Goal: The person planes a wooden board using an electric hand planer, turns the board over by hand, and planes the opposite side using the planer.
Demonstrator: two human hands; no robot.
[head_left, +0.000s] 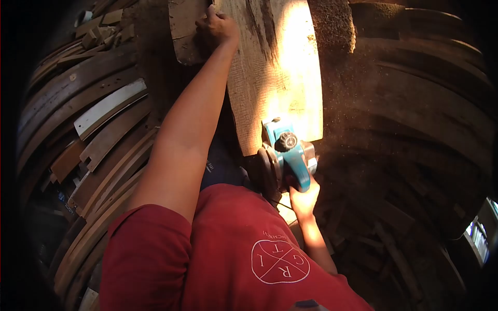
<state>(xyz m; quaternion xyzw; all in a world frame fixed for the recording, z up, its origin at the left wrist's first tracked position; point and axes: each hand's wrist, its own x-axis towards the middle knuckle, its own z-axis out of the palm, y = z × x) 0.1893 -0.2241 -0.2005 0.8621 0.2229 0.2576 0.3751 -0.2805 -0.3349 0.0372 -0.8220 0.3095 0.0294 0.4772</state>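
Note:
My right hand (305, 198) is wrapped round the rear handle of a blue electric planer (290, 147) with a black front knob. The planer sits at the near end of a broad, rough wooden board (270, 78), part of it in bright sunlight. Farther up, my left hand (220, 30) grips the board's left edge with its fingers curled; some of them are hidden in shadow.
Stacked curved planks (78, 78) line the left side, with a pale board (110, 108) among them. More large timbers (425, 83) lie at the right. Dust hangs beside the board, and wood scraps (391, 212) lie in shadow at the lower right.

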